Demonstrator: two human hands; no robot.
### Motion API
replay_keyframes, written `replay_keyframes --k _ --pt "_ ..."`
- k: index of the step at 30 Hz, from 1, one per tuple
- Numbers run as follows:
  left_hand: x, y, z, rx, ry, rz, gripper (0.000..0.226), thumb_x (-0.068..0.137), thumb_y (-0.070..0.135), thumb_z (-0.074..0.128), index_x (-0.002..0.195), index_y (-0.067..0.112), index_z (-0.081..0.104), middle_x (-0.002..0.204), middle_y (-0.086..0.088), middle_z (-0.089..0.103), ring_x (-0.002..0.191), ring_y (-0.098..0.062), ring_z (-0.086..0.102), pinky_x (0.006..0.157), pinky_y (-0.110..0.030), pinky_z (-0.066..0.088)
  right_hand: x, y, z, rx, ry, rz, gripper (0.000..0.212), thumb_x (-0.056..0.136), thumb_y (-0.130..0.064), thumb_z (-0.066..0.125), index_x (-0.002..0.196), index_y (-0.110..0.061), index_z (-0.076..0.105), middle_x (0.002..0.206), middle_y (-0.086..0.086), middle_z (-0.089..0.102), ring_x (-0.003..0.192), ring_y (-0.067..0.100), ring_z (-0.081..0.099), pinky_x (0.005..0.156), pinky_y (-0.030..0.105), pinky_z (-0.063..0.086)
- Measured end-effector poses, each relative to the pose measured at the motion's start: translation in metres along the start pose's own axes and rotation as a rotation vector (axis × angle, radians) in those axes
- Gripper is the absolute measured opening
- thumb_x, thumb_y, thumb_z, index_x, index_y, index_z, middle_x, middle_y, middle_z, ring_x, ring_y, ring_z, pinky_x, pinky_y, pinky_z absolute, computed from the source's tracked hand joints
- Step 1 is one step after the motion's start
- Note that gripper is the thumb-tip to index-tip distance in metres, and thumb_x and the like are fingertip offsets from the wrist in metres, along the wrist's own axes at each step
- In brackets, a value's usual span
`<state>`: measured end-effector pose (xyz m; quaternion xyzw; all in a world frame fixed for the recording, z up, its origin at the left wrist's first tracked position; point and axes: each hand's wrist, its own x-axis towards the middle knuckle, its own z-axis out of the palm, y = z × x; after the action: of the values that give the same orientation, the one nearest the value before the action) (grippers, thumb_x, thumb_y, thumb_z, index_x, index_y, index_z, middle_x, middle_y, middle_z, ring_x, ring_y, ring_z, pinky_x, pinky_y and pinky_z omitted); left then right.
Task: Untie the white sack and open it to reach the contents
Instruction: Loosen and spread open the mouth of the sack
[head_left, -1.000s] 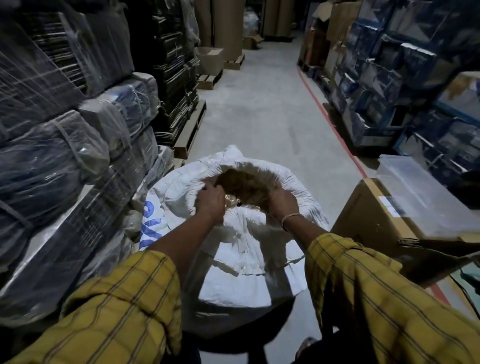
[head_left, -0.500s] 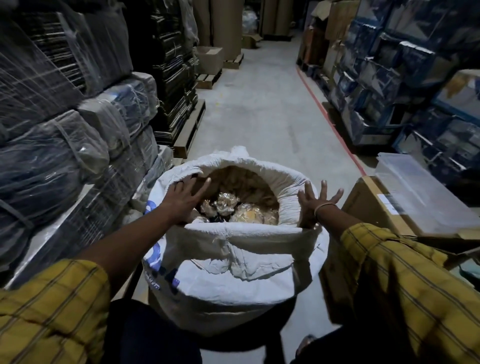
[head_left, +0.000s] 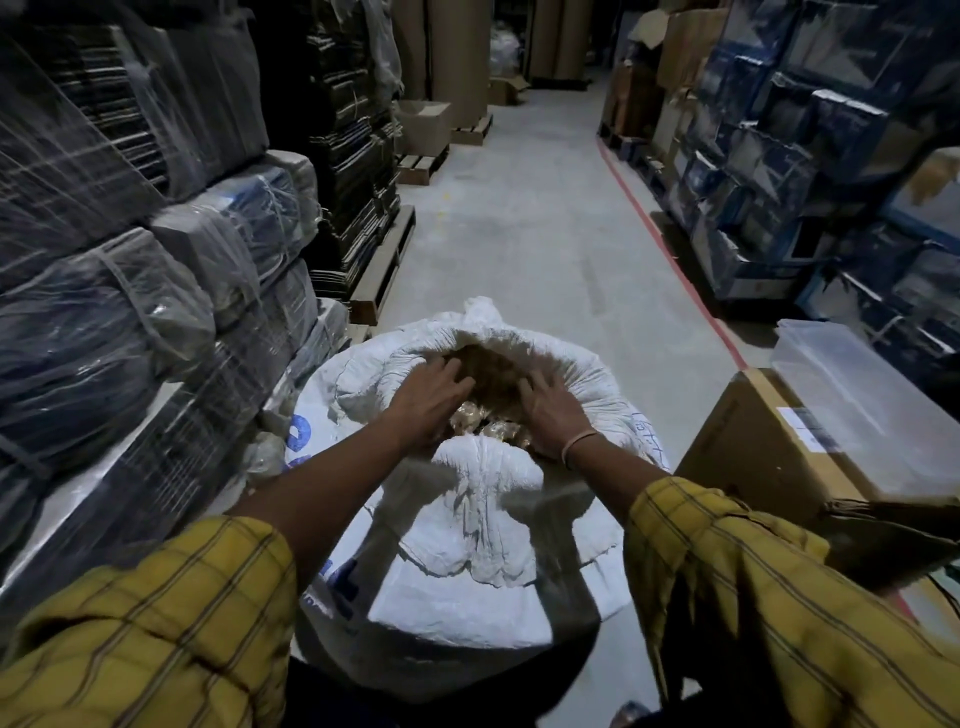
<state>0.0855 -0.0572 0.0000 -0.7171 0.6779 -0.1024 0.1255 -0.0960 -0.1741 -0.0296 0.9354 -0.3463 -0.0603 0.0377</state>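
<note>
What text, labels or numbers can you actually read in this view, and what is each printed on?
Nothing reads cleanly.
White sack, left side: large blue printed letters, cut off by folds and the left arm, unreadable.
White sack, right shoulder: blue handwritten marks, too small to read.
Cardboard box: white label with dark print, blurred.
Shelf cartons: no legible print.

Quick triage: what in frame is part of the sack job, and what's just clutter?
Job:
white sack
contents, clear-wrapped packets
left hand
right hand

Clutter:
cardboard box
clear plastic bin
wrapped bundles
pallets
</note>
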Motion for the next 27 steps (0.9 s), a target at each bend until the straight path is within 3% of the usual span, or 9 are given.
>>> replay_keyframes --k 3,5,8,11,14,20,22,24,27 --pt "-0.004 -0.017 0.007 0.085 -0.165 -0.063 0.110 0.085 0.055 0.074 0.166 0.029 0.002 0.169 -0.028 0.007 0.155 -0.050 0.012 0.126 -0.058 0.018 -0.002 0.025 0.011 0.039 -0.203 0.081 0.095 0.098 -0.037 0.058 0.163 -0.029 -0.012 0.172 0.004 -0.010 0.155 0.048 -0.012 0.110 0.083 0.006" --pt "-0.009 -0.032 0.006 0.090 -0.238 -0.058 0.114 0.091 0.055 0.068 0.164 0.030 -0.016 0.171 -0.026 -0.011 0.157 -0.052 -0.005 0.127 -0.062 0.004 -0.008 0.040 0.013 0.055 -0.269 0.106 0.093 0.102 -0.042 0.053 0.158 -0.038 -0.022 0.171 -0.003 -0.020 0.154 0.042 -0.023 0.105 0.088 -0.001" --pt "-0.015 -0.058 0.001 0.067 -0.255 -0.058 0.113 0.095 0.044 0.066 0.159 0.034 -0.026 0.171 -0.024 -0.012 0.156 -0.051 -0.008 0.125 -0.062 0.002 -0.011 0.062 0.008 0.076 -0.336 0.157 0.075 0.106 -0.048 0.036 0.160 -0.040 -0.015 0.172 -0.004 -0.017 0.156 0.038 -0.020 0.108 0.085 -0.004" --pt "-0.026 -0.087 -0.002 0.056 -0.287 -0.083 0.098 0.101 0.034 0.054 0.161 0.032 -0.024 0.173 -0.021 -0.005 0.158 -0.048 -0.006 0.125 -0.061 0.002 -0.011 0.094 0.006 0.020 -0.354 0.206 0.066 0.107 -0.050 0.026 0.161 -0.040 -0.011 0.172 -0.003 -0.013 0.158 0.034 -0.014 0.110 0.082 -0.005" --pt "-0.033 -0.105 -0.006 0.053 -0.239 -0.054 0.098 0.101 0.028 0.051 0.159 0.032 -0.027 0.173 -0.021 -0.004 0.158 -0.048 -0.003 0.124 -0.062 0.006 -0.005 0.116 -0.001 0.047 -0.309 0.223 0.072 0.105 -0.048 0.033 0.162 -0.037 -0.010 0.172 0.000 -0.013 0.159 0.035 -0.009 0.112 0.080 -0.005" --pt "-0.023 -0.103 0.014 -0.026 -0.146 0.016 0.122 0.093 0.025 0.062 0.141 0.042 -0.049 0.171 -0.026 -0.005 0.156 -0.054 0.006 0.121 -0.068 0.019 0.001 0.105 -0.005 -0.138 -0.243 0.150 0.080 0.104 -0.049 0.035 0.159 -0.034 -0.021 0.173 0.003 -0.012 0.159 0.035 -0.003 0.109 0.083 -0.005" --pt "-0.017 -0.095 0.016 -0.030 -0.125 0.054 0.135 0.085 0.031 0.076 0.147 0.040 -0.044 0.171 -0.026 -0.004 0.156 -0.051 0.010 0.122 -0.066 0.024 0.001 0.095 -0.004 -0.196 -0.141 0.074 0.088 0.101 -0.051 0.041 0.160 -0.028 -0.021 0.173 0.008 -0.008 0.159 0.035 -0.001 0.109 0.084 -0.006" --pt "-0.009 -0.084 0.016 -0.007 -0.109 0.091 0.139 0.077 0.050 0.083 0.158 0.036 -0.028 0.173 -0.021 -0.001 0.157 -0.045 0.013 0.120 -0.064 0.031 0.000 0.086 -0.004 -0.264 -0.010 0.016 0.094 0.098 -0.050 0.049 0.163 -0.020 -0.011 0.171 0.016 0.003 0.158 0.038 0.008 0.109 0.083 -0.007" --pt "-0.004 -0.068 0.015 0.024 -0.049 0.111 0.115 0.081 0.056 0.076 0.165 0.023 0.005 0.169 -0.020 0.024 0.149 -0.038 0.038 0.112 -0.052 0.044 0.000 0.071 -0.007 -0.362 0.152 -0.048 0.083 0.091 -0.037 0.061 0.160 -0.008 0.025 0.157 0.028 0.035 0.148 0.045 0.032 0.115 0.078 0.006"
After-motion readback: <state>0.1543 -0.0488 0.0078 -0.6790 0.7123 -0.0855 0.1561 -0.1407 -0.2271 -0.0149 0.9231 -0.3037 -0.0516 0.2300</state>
